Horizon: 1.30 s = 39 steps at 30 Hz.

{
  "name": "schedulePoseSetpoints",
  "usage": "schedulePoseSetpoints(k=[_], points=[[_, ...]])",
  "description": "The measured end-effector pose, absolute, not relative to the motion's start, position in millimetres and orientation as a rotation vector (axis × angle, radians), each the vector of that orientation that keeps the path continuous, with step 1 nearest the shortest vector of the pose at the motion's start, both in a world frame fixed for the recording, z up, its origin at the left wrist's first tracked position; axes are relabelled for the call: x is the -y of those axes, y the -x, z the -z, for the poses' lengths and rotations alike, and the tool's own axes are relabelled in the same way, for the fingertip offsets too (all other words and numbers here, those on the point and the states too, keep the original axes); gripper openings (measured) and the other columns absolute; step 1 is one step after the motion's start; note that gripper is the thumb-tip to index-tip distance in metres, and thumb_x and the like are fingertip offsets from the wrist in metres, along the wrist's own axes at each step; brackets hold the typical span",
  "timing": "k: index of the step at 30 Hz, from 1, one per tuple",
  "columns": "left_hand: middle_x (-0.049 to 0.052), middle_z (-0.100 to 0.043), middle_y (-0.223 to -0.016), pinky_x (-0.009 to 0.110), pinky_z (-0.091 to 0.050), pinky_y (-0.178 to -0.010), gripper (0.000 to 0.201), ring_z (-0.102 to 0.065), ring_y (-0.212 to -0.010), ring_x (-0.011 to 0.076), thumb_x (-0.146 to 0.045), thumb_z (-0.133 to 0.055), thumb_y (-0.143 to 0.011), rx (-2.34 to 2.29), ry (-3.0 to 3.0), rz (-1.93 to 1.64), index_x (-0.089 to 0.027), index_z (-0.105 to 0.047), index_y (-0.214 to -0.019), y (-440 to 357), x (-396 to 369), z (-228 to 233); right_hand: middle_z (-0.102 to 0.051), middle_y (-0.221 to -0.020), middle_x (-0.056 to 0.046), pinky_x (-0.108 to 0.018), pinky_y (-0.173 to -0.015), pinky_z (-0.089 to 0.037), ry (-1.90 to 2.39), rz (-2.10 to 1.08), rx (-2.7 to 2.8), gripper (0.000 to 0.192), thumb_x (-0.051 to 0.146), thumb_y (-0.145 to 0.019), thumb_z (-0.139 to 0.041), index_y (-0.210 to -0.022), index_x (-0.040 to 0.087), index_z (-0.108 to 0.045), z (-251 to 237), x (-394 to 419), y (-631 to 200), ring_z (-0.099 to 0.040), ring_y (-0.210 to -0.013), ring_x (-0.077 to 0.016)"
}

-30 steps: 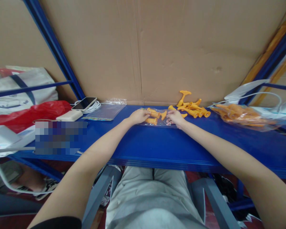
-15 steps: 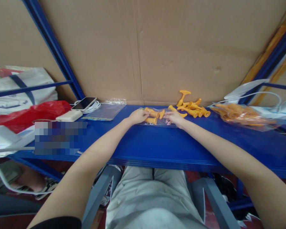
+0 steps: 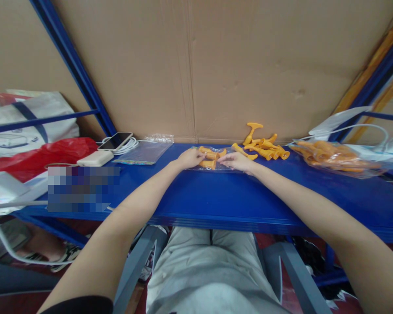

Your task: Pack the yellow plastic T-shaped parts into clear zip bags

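Observation:
A clear plastic bag [image 3: 227, 169] lies on the blue shelf with a few yellow-orange plastic T-handles [image 3: 210, 164] in it. My left hand [image 3: 189, 159] is closed at the bag's left side, thumb and fingers pinching the film close to the handles. From the right, my right hand [image 3: 238, 162] rests over the bag's other side, fingers stretched towards the handles with nothing visible in them. Just behind it lies a loose T-handle [image 3: 244, 152]. A pile of more T-handles [image 3: 265, 147] sits farther right against the cardboard.
On the right lies a full bag of orange handles [image 3: 330, 159]. Flat clear bags [image 3: 144, 152], a phone [image 3: 115, 141] on a coiled white cable, a white power bank [image 3: 95, 159] and a red bag [image 3: 52, 157] are on the left. Cardboard [image 3: 232, 65] closes the back.
My right hand's fingers have straightened and reach farther left over the bag. The handle tip near them has shifted slightly. My left hand stays at the bag's left side.

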<state>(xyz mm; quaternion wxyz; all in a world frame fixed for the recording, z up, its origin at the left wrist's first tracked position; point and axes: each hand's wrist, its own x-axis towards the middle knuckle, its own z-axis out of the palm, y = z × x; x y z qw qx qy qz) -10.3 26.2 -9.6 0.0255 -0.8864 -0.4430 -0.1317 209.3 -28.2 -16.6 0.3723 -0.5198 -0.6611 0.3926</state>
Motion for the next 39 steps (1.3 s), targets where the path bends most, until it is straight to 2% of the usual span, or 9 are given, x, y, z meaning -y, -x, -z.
schedulePoseSetpoints(k=[3,6,13,17,21,28,32,35,39], points=[[0.004,-0.076,-0.087,0.025,-0.044,-0.067,0.039,-0.068,-0.079,0.0194,-0.034,-0.041,-0.095,1.419,2.742,0.397,-0.022,-0.078,-0.095,10,-25,9,-0.075,-0.088,-0.004,-0.031,-0.091,-0.053,1.270,-1.029,1.809,0.019,0.005,-0.077,-0.068,-0.086,0.017,-0.079,16,30,-210,-0.067,-0.083,-0.0125],[0.004,-0.076,-0.088,0.025,-0.045,-0.070,0.036,-0.069,-0.083,0.0202,-0.034,-0.044,-0.095,1.439,2.735,0.420,-0.023,-0.078,-0.095,9,-23,9,-0.076,-0.095,-0.003,-0.035,-0.100,-0.048,1.224,-1.051,1.874,0.023,0.002,-0.077,-0.066,-0.085,0.020,-0.079,16,30,-213,-0.068,-0.092,-0.0138],[0.006,-0.077,-0.091,0.027,-0.047,-0.074,0.034,-0.070,-0.087,0.0212,-0.032,-0.046,-0.094,1.436,2.650,0.437,-0.021,-0.078,-0.099,7,-22,9,-0.075,-0.109,-0.004,-0.037,-0.108,-0.042,1.149,-1.052,1.967,0.030,0.001,-0.075,-0.065,-0.090,0.021,-0.079,18,26,-215,-0.066,-0.110,-0.0162],[0.005,-0.075,-0.079,0.026,-0.045,-0.070,0.036,-0.068,-0.079,0.0196,-0.031,-0.044,-0.094,1.382,2.680,0.449,-0.021,-0.078,-0.104,7,-22,9,-0.073,-0.115,-0.004,-0.037,-0.109,-0.041,1.130,-1.050,1.982,0.030,0.002,-0.074,-0.066,-0.091,0.022,-0.079,19,25,-214,-0.063,-0.116,-0.0176],[0.003,-0.071,-0.066,0.026,-0.043,-0.065,0.036,-0.065,-0.068,0.0183,-0.030,-0.046,-0.092,1.382,2.738,0.499,-0.022,-0.078,-0.106,9,-24,10,-0.073,-0.115,-0.004,-0.037,-0.109,-0.040,1.186,-1.036,1.946,0.030,0.001,-0.078,-0.061,-0.093,0.021,-0.079,20,25,-211,-0.064,-0.112,-0.0152],[-0.002,-0.058,-0.050,0.024,-0.036,-0.057,0.037,-0.053,-0.056,0.0136,-0.035,-0.045,-0.091,1.332,2.855,0.553,-0.020,-0.080,-0.090,15,-35,10,-0.075,-0.103,-0.004,-0.036,-0.101,-0.048,1.260,-1.005,1.826,0.029,0.003,-0.083,-0.058,-0.096,0.019,-0.078,16,28,-210,-0.067,-0.096,-0.0130],[-0.001,-0.055,-0.048,0.025,-0.031,-0.055,0.041,-0.049,-0.053,0.0127,-0.038,-0.045,-0.090,1.339,2.904,0.513,-0.017,-0.078,-0.078,17,-37,8,-0.075,-0.093,-0.005,-0.024,-0.081,-0.055,1.276,-0.981,1.692,0.029,-0.001,-0.082,-0.054,-0.086,0.016,-0.077,13,23,-213,-0.068,-0.084,-0.0112],[-0.002,-0.050,-0.046,0.025,-0.029,-0.055,0.042,-0.045,-0.051,0.0124,-0.038,-0.044,-0.089,1.371,2.912,0.501,-0.016,-0.078,-0.079,18,-36,6,-0.074,-0.084,-0.004,-0.017,-0.063,-0.052,1.366,-0.863,1.590,0.031,-0.004,-0.081,-0.051,-0.079,0.015,-0.076,12,16,-220,-0.065,-0.069,-0.0087],[-0.004,-0.041,-0.042,0.025,-0.027,-0.054,0.041,-0.040,-0.049,0.0115,-0.038,-0.044,-0.089,1.336,2.957,0.508,-0.017,-0.077,-0.079,18,-35,5,-0.074,-0.080,-0.005,-0.017,-0.057,-0.050,1.497,-0.702,1.526,0.032,-0.004,-0.080,-0.048,-0.077,0.013,-0.075,10,9,-233,-0.061,-0.060,-0.0079]])
